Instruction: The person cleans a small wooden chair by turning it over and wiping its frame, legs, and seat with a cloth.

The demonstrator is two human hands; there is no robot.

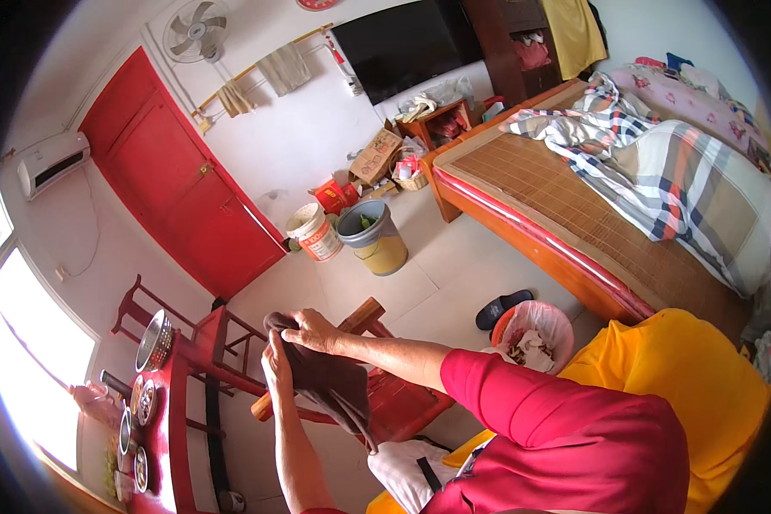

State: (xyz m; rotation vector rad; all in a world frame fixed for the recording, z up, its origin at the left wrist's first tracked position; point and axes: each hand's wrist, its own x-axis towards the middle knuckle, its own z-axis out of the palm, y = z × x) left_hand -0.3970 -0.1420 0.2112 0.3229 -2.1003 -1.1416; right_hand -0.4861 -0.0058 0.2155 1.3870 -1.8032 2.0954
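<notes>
A dark brown cloth garment [327, 382] is held up in front of me by both hands. My left hand [277, 363] grips its upper left edge. My right hand [311, 331] pinches the top edge close beside it. The rest of the garment hangs down toward a white cloth [408, 466] with a black strip, near my lap. Behind the garment stands a red wooden chair [408, 401] with a worn top rail, partly hidden by the garment and my right arm.
A red table [178, 443] at left bears a steel colander [155, 340] and several bowls. Ahead stand a yellow-grey bucket [380, 254], a white pail [321, 241] and a red door [173, 173]. A lined waste bin [556, 331], a dark slipper [502, 310] and a bed [520, 173] are to the right.
</notes>
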